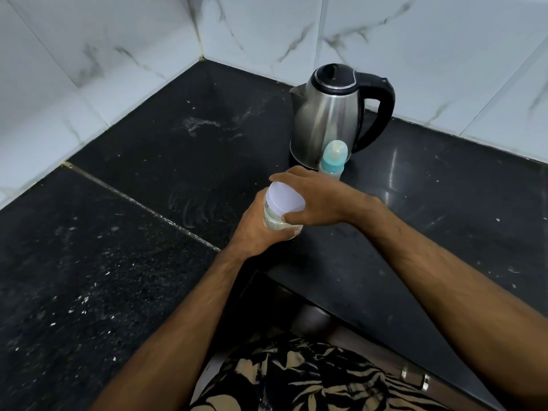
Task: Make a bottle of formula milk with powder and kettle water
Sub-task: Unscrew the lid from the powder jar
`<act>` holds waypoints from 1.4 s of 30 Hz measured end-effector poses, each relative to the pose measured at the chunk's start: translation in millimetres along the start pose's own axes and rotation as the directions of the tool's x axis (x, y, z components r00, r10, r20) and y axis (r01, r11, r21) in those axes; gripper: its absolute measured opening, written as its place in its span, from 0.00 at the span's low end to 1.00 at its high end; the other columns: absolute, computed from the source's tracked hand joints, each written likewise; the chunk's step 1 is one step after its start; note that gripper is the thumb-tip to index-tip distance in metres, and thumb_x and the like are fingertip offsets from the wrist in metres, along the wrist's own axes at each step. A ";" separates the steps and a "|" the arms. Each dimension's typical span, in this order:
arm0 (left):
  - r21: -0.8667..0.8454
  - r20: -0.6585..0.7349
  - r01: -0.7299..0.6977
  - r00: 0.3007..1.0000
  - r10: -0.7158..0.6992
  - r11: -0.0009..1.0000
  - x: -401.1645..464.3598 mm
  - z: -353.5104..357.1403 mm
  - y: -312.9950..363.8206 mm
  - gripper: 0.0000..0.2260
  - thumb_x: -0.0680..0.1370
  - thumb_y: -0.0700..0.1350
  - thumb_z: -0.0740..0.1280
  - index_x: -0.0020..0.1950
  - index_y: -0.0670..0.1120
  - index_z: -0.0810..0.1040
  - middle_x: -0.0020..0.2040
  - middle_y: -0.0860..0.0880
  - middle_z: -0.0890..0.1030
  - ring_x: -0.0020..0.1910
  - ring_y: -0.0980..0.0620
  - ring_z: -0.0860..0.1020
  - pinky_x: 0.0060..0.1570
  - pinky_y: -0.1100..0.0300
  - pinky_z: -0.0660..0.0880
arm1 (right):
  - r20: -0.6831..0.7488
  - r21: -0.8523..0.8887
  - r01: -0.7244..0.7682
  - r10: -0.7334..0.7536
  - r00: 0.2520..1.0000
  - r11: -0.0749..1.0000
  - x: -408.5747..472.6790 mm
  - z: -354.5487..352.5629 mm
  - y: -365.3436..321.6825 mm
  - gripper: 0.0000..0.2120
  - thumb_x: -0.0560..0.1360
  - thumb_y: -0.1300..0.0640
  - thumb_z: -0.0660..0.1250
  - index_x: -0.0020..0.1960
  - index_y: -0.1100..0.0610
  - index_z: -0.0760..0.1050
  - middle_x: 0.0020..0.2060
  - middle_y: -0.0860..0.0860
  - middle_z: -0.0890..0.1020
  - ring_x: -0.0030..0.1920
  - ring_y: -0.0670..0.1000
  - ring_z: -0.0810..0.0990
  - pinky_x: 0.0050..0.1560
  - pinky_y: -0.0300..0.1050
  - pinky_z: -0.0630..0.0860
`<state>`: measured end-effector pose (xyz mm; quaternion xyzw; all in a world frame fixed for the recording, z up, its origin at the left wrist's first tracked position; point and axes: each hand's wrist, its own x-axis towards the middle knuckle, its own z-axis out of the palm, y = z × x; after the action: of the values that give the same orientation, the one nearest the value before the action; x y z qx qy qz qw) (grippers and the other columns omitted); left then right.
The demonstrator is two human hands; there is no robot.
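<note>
A clear powder jar (277,222) with a pale lilac lid (285,197) is held over the black counter. My left hand (255,229) grips the jar's body from the left. My right hand (320,203) curls round the lid from the right, fingers over its far edge and thumb on its near side. Just behind my right hand stands a baby bottle (333,161) with a teal collar and a clear cap. A steel kettle (329,120) with a black lid and handle stands on its base behind the bottle.
The black stone counter (148,203) fills a corner between white marble wall tiles (103,54). A seam runs across the counter at the left. The counter's front edge passes under my right forearm, with a drawer handle (415,378) below.
</note>
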<state>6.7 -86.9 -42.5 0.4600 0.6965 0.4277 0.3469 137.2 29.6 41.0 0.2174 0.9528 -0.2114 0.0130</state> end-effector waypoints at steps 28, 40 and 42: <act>0.060 -0.004 -0.054 0.999 0.054 0.997 5.7 -2.3 -9.8 0.40 0.63 0.44 0.83 0.68 0.57 0.65 0.60 0.65 0.76 0.58 0.72 0.74 0.56 0.77 0.68 | -0.271 0.568 -0.094 0.294 0.917 0.818 -87.9 54.1 37.1 0.36 0.65 0.42 0.78 0.66 0.46 0.65 0.60 0.45 0.74 0.61 0.46 0.76 0.63 0.50 0.75; 0.101 0.007 -0.052 0.999 0.051 0.994 7.5 -3.9 -10.4 0.40 0.65 0.43 0.83 0.70 0.54 0.64 0.59 0.66 0.73 0.56 0.78 0.71 0.53 0.82 0.65 | -0.212 0.638 -0.221 0.444 0.871 0.737 -135.5 124.3 38.1 0.36 0.61 0.43 0.81 0.61 0.40 0.63 0.65 0.36 0.72 0.67 0.43 0.72 0.66 0.54 0.72; 0.102 0.005 -0.048 0.999 0.047 0.994 7.9 -3.9 -11.0 0.41 0.65 0.43 0.83 0.71 0.53 0.65 0.59 0.66 0.73 0.56 0.77 0.71 0.53 0.82 0.65 | -0.204 0.613 -0.231 0.433 0.878 0.755 -138.6 128.5 39.5 0.37 0.62 0.45 0.81 0.64 0.42 0.63 0.65 0.38 0.72 0.66 0.43 0.71 0.66 0.51 0.71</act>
<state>-3.1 -82.9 -51.7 0.4942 0.7059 0.3990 0.3135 270.6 -47.4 -75.5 0.4117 0.7777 -0.4412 -0.1762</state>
